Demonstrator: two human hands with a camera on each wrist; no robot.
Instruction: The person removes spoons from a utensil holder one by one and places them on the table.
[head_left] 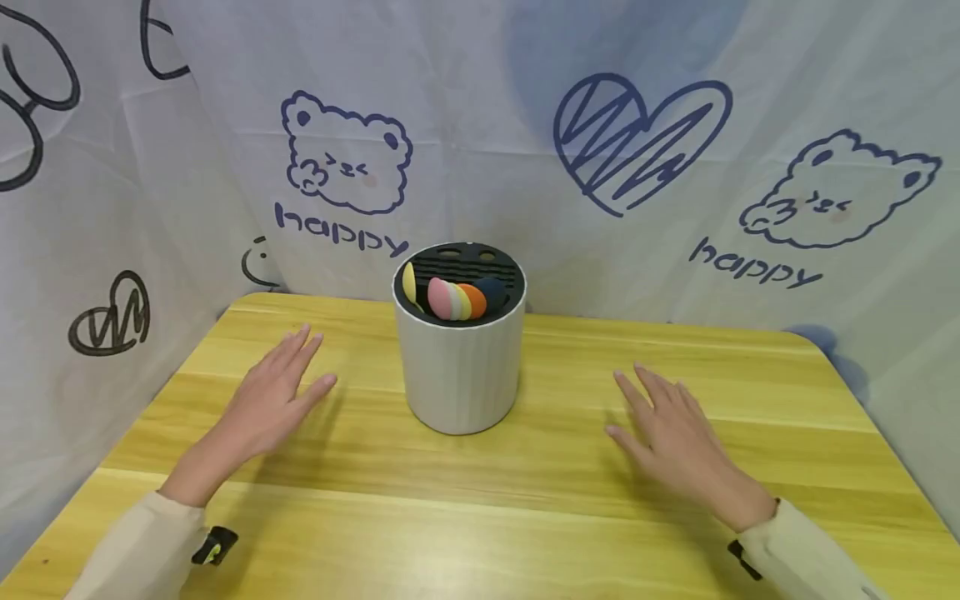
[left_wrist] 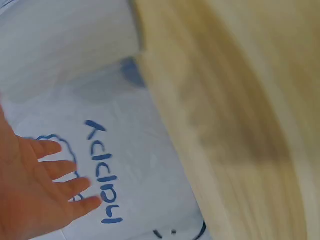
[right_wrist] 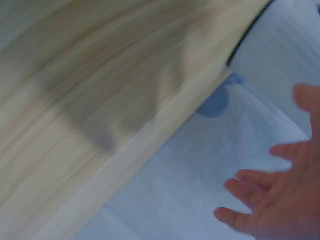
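And here's the white canister (head_left: 459,379), upright on the wooden desk (head_left: 465,533), near its far edge, a black slotted top (head_left: 468,268) fitted into its mouth. Look at the colours sitting in there: a rounded yellow piece (head_left: 409,283) at the canister's left rim, then a tight row, pink (head_left: 438,298), pale, yellow and orange (head_left: 476,300), with a dark blue piece (head_left: 492,292) at the right end! Left of the canister, well apart from it, the left hand (head_left: 270,396) hovers over the desk, thumb and fingers apart. Over to the canister's right, a little nearer the viewer, the right hand (head_left: 678,433) mirrors it, fingers spread, shadow falling on the wood. Both wrists come out of pale sleeves (head_left: 138,550), a small black device (head_left: 215,546) at each. Behind the canister hangs the white cloth (head_left: 480,100), a bear drawing (head_left: 348,154) up to its left, a scribbled heart (head_left: 641,137) up to its right.
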